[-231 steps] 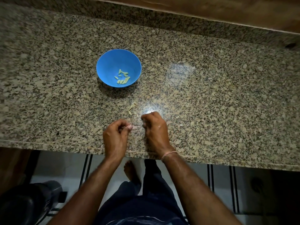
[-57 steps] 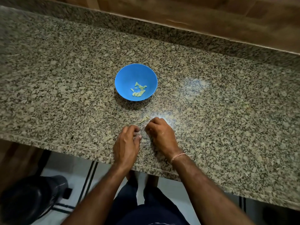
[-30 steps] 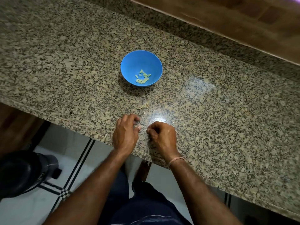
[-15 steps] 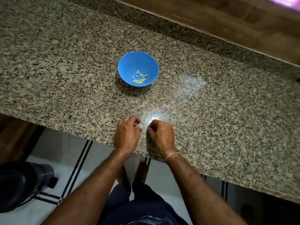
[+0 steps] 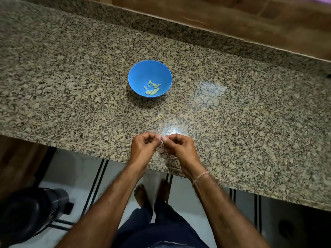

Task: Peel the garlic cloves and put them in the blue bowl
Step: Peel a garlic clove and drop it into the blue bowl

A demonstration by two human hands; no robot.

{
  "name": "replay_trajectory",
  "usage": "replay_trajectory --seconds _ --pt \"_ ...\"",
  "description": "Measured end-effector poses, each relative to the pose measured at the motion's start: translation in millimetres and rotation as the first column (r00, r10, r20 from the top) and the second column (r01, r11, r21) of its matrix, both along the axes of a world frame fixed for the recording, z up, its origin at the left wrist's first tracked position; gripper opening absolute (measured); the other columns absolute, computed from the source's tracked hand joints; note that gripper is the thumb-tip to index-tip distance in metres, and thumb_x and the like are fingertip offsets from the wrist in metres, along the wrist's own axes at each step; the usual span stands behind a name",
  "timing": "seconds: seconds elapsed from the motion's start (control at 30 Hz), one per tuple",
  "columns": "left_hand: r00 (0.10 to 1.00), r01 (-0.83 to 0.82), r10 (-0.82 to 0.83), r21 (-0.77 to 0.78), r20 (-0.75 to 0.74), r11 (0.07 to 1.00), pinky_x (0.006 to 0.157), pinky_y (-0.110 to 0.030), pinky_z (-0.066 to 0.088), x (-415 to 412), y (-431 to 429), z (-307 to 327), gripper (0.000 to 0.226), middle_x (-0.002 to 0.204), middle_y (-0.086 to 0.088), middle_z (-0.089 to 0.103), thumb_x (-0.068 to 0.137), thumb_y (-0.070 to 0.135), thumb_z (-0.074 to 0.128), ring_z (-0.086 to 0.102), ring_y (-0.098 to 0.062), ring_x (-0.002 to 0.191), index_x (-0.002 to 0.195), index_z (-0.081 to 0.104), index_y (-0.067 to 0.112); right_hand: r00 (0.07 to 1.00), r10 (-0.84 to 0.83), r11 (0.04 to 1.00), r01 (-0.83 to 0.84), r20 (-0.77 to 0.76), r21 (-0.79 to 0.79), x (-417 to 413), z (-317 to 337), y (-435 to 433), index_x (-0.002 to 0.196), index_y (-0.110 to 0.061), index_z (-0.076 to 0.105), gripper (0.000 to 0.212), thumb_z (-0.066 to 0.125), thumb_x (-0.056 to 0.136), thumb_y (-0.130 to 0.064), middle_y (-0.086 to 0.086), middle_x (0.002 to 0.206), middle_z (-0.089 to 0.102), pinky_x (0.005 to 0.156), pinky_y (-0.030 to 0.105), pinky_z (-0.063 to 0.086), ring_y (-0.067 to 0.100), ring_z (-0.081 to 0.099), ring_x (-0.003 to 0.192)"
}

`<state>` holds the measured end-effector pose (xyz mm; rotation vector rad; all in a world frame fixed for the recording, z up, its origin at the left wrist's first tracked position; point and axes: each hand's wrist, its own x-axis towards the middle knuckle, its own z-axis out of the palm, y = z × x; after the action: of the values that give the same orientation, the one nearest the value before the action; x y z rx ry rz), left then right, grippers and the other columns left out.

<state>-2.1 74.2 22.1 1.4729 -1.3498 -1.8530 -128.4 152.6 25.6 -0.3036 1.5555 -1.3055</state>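
Note:
A blue bowl point(image 5: 136, 76) stands on the granite counter point(image 5: 250, 113), with several pale peeled garlic cloves point(image 5: 151, 87) lying at its bottom. Near the counter's front edge my left hand point(image 5: 143, 149) and my right hand point(image 5: 180, 149) meet fingertip to fingertip. Together they pinch a small pale garlic clove point(image 5: 162, 141), which the thumbs and fingers mostly hide. Both hands hover just above the stone.
Scraps of garlic skin point(image 5: 158, 117) lie on the counter between the bowl and my hands. A raised granite ledge and a wooden wall run along the back. Below the front edge are the tiled floor, my feet and a dark round object point(image 5: 26, 212) at lower left.
My hands have drawn together from a small gap until their fingertips meet on the clove. The bowl and skin scraps have not moved; only the camera has shifted.

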Motion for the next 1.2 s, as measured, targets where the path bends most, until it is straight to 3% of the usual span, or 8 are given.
replay_trajectory --seconds 0.13,0.4,0.6,0.67,0.8,0.93,1.1,1.2 --pt "0.996 0.052 -0.05 -0.034 0.073 0.998 0.081 -0.024 0.058 1.2 -4.8 6.4 0.012 0.089 -0.001 0.079 0.095 0.021 0.075 0.075 -0.011 0.089 0.089 0.078 0.011 0.985 0.05 0.998 -0.053 -0.163 -0.016 -0.7 2.2 4.0 0.092 -0.003 0.075 0.02 0.08 0.093 -0.022 0.007 0.08 0.073 0.071 0.026 0.057 0.015 0.067 0.074" --pt "0.996 0.007 -0.042 0.409 0.077 0.913 0.041 -0.017 0.028 -2.7 -15.8 19.9 0.01 0.071 0.005 0.068 0.098 0.015 0.065 0.053 -0.003 0.054 0.099 0.075 0.011 0.798 0.151 0.978 -0.208 -0.584 -0.031 -10.8 4.9 -0.6 0.086 -0.015 0.078 0.008 0.082 0.09 -0.021 -0.002 0.079 0.074 0.067 0.028 0.061 0.015 0.072 0.075" --pt "0.965 0.102 -0.038 -0.238 0.261 0.966 0.065 -0.026 0.057 -11.7 -1.1 10.3 0.013 0.081 -0.002 0.074 0.096 0.023 0.074 0.07 -0.014 0.075 0.084 0.074 0.018 0.991 0.038 0.994 -0.05 0.127 0.095 -20.1 7.1 -5.5 0.094 0.003 0.074 0.01 0.074 0.093 -0.007 0.017 0.084 0.074 0.07 0.033 0.057 0.02 0.068 0.07" --pt "0.946 0.151 -0.042 -0.321 0.322 0.935 0.068 -0.03 0.058 -12.5 0.5 5.8 0.015 0.078 0.0 0.073 0.095 0.026 0.075 0.07 -0.018 0.077 0.083 0.074 0.019 0.988 0.032 0.995 -0.046 0.154 0.089 -20.4 8.3 -3.2 0.092 -0.001 0.074 0.008 0.074 0.094 -0.008 0.016 0.084 0.074 0.064 0.024 0.058 0.018 0.069 0.071" --pt "0.983 0.0 -0.023 0.129 0.18 0.992 0.048 -0.018 0.042 -18.9 -2.7 14.3 0.014 0.069 0.002 0.068 0.097 0.017 0.071 0.059 -0.007 0.058 0.086 0.073 0.009 0.893 0.173 0.981 -0.193 -0.415 -0.006 -23.4 -3.6 4.0 0.088 -0.011 0.076 0.014 0.08 0.092 -0.024 0.007 0.081 0.074 0.066 0.034 0.062 0.02 0.072 0.075" --pt "0.981 -0.054 -0.043 0.477 0.19 0.877 0.041 -0.018 0.029 -17.4 -9.5 13.3 0.015 0.065 0.001 0.063 0.097 0.019 0.069 0.047 -0.007 0.051 0.084 0.073 0.012 0.7 0.208 0.951 -0.307 -0.683 -0.025 -28.3 -12.6 1.4 0.085 -0.014 0.076 0.009 0.08 0.091 -0.019 -0.003 0.078 0.072 0.064 0.033 0.06 0.014 0.069 0.072" --pt "0.974 -0.016 0.012 0.014 0.225 1.0 0.047 -0.02 0.045 -22.6 6.7 10.7 0.017 0.069 0.001 0.067 0.099 0.019 0.069 0.056 -0.005 0.051 0.083 0.07 0.012 0.983 0.147 0.988 -0.14 -0.114 0.068 -29.0 -6.2 0.0 0.088 -0.002 0.074 0.011 0.076 0.093 -0.012 0.012 0.079 0.073 0.063 0.033 0.057 0.023 0.067 0.07" --pt "0.921 0.136 0.002 -0.327 0.39 0.935 0.068 -0.033 0.056 -21.7 12.1 2.2 0.016 0.077 0.005 0.069 0.096 0.024 0.073 0.067 -0.013 0.075 0.081 0.069 0.02 0.943 -0.015 0.984 -0.046 0.331 0.175 -28.1 3.1 -4.0 0.097 0.004 0.07 0.006 0.068 0.096 -0.001 0.013 0.077 0.071 0.067 0.028 0.055 0.017 0.066 0.064"
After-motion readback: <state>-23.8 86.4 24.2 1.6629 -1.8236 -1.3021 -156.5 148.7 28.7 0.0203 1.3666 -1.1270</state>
